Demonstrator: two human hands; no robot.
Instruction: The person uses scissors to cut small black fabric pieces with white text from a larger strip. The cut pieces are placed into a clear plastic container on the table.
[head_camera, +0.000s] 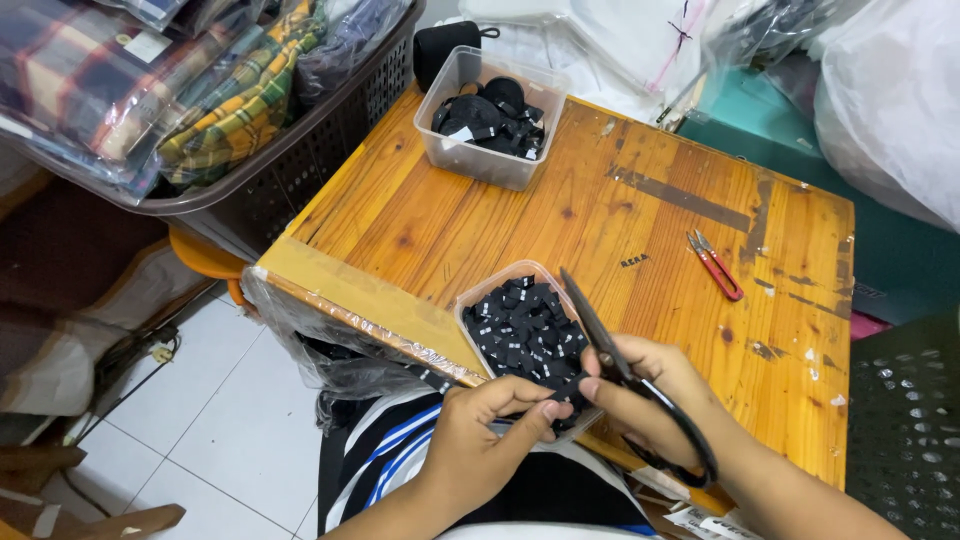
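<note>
Black scissors (632, 385) sit in the right hand (650, 405), fingers through the handle loops, the grip clamped on them, blades pointing up and away over the near clear tub (470, 312); the blades look nearly closed, though how far exactly cannot be told; the left hand (480, 435) is right beside, thumb and fingers pinched together on a small black strip piece (556, 404) held up to the base of the blades; both hands hover at the near edge of the wooden surface (560, 215), above a lap in striped blue, white and black fabric (385, 455); that near tub is heaped with small black cut pieces with white marks (525, 335); further out, a second clear tub (490, 165) at the far left corner holds black coiled bits; red thread snips (716, 265) lie to the right on the surface, well apart from the hands; a dark basket (300, 170) of folded plaid cloth in plastic stands off to the left; pale plastic bags (890, 100) crowd the far right.
</note>
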